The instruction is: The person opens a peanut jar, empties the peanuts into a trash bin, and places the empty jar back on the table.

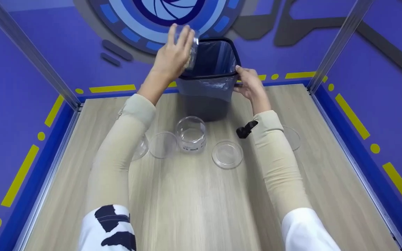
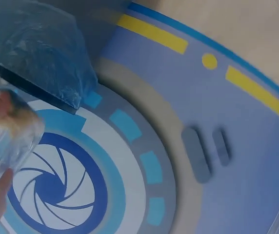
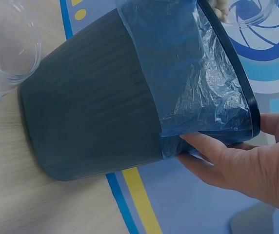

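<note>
My left hand (image 1: 173,55) grips a clear plastic jar (image 1: 194,50) tipped sideways over the left side of a dark bin (image 1: 206,103). In the left wrist view, something yellowish and brown, blurred, shows inside the jar (image 2: 20,126). The bin has a black rim and a thin translucent liner (image 3: 183,68) folded down over its outside. At the bin's right side, my right hand (image 1: 251,83) holds the rim, thumb on top and other fingers against the wall and liner.
On the wooden table (image 1: 194,209), an uncovered clear jar (image 1: 191,137) stands before the bin. Clear round lids lie around it: one left (image 1: 163,145), one right (image 1: 227,154), another beyond my right forearm (image 1: 293,138). A clear round piece (image 1: 141,149) is partly hidden by my left sleeve. Blue walls enclose the table.
</note>
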`<state>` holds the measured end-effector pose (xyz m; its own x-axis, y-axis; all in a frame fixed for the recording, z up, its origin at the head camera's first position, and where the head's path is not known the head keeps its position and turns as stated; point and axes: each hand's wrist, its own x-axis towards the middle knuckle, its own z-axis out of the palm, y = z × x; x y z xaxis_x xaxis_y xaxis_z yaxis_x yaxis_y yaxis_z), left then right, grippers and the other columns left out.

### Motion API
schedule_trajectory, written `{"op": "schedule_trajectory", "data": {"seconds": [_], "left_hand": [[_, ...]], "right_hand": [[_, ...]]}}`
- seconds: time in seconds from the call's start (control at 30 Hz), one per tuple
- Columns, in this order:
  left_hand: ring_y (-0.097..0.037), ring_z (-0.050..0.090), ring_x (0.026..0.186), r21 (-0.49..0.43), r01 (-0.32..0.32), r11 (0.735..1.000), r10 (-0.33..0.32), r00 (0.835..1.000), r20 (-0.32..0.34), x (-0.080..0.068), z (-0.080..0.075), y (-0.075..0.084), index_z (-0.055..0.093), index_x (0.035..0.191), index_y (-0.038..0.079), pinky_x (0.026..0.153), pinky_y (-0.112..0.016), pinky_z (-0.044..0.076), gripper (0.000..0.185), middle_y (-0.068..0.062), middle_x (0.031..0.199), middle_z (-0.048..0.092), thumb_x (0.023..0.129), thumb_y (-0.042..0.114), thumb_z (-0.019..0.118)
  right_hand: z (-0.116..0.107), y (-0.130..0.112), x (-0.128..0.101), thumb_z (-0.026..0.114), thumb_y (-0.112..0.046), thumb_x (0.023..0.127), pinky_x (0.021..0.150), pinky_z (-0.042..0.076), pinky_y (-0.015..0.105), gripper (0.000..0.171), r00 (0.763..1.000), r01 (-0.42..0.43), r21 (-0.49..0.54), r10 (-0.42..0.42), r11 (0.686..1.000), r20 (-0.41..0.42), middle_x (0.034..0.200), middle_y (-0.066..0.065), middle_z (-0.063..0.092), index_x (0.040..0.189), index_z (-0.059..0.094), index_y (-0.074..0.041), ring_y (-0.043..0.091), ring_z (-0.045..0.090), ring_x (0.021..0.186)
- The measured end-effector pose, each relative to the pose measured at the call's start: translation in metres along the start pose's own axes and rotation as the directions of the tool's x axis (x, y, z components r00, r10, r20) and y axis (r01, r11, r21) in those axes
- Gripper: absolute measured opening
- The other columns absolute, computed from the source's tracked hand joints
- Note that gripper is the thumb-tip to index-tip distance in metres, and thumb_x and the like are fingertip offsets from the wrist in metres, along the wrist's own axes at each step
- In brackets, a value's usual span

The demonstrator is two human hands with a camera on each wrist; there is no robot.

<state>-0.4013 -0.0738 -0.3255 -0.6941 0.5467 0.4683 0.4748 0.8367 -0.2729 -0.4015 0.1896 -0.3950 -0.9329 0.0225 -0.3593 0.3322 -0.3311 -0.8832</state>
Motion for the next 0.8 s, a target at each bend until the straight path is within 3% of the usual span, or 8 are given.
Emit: {"op": "schedule_trajectory", "data": {"seconds": [0.13,0.27,0.4,0.5,0.6,0.8], "left_hand": [[-0.048,0.025,0.148,0.062,-0.063,0.996,0.065,0.997,-0.042,-0.0008,0.0031,0.0028,0.024,0.159,0.001,0.084,-0.038,0.061,0.078,-0.019,0.163,0.029,0.095,0.014,0.067],[-0.046,0.021,0.150,-0.042,-0.016,0.999,0.015,1.000,-0.012,0.0002,0.0023,0.0019,0.021,0.161,0.002,0.086,-0.039,0.061,0.093,-0.018,0.164,0.026,0.090,0.022,0.077],[-0.044,0.021,0.151,-0.059,0.000,0.998,-0.002,0.999,-0.035,-0.0023,0.0044,-0.0028,0.021,0.161,0.003,0.084,-0.040,0.061,0.094,-0.017,0.164,0.027,0.087,0.014,0.078],[-0.044,0.021,0.151,-0.024,-0.007,1.000,0.005,0.998,-0.062,-0.0041,0.0047,-0.0045,0.022,0.161,0.003,0.081,-0.039,0.062,0.086,-0.017,0.164,0.027,0.089,0.006,0.070],[-0.044,0.020,0.151,-0.074,0.032,0.997,-0.036,0.998,-0.052,-0.0044,0.0032,-0.0035,0.020,0.161,0.003,0.080,-0.039,0.062,0.089,-0.016,0.165,0.025,0.088,0.008,0.072],[-0.044,0.022,0.150,-0.053,0.002,0.999,-0.006,0.997,-0.075,-0.0016,0.0042,0.0020,0.022,0.160,0.002,0.085,-0.038,0.061,0.090,-0.017,0.164,0.027,0.088,0.010,0.075]], "right_hand": [[-0.0010,0.0016,-0.0007,0.048,-0.026,0.108,0.109,0.046,0.048,0.048,1.000,-0.008,0.028,0.008,1.000,-0.002,0.115,0.011,0.053,0.149,0.042,-0.004,0.034,0.053,0.120],[-0.0006,-0.0011,-0.0019,0.048,-0.026,0.108,0.108,0.047,0.047,0.046,1.000,-0.001,0.039,0.001,0.999,-0.008,0.113,0.011,0.053,0.147,0.043,-0.004,0.032,0.055,0.115],[0.0001,-0.0024,-0.0025,0.048,-0.027,0.108,0.107,0.048,0.047,0.044,1.000,-0.003,0.026,0.003,1.000,-0.006,0.113,0.011,0.053,0.145,0.045,-0.003,0.031,0.056,0.112],[0.0000,-0.0017,-0.0024,0.047,-0.027,0.108,0.107,0.048,0.047,0.045,1.000,-0.007,0.020,0.007,1.000,-0.002,0.113,0.011,0.053,0.145,0.045,-0.003,0.031,0.055,0.113],[-0.0005,-0.0015,-0.0023,0.047,-0.027,0.108,0.107,0.048,0.047,0.045,1.000,-0.010,0.021,0.010,1.000,0.002,0.113,0.011,0.052,0.146,0.045,-0.003,0.032,0.055,0.114],[-0.0011,-0.0007,-0.0023,0.046,-0.027,0.108,0.107,0.048,0.047,0.046,1.000,-0.002,0.022,0.002,1.000,0.009,0.112,0.011,0.053,0.147,0.044,-0.002,0.032,0.056,0.113]]}}
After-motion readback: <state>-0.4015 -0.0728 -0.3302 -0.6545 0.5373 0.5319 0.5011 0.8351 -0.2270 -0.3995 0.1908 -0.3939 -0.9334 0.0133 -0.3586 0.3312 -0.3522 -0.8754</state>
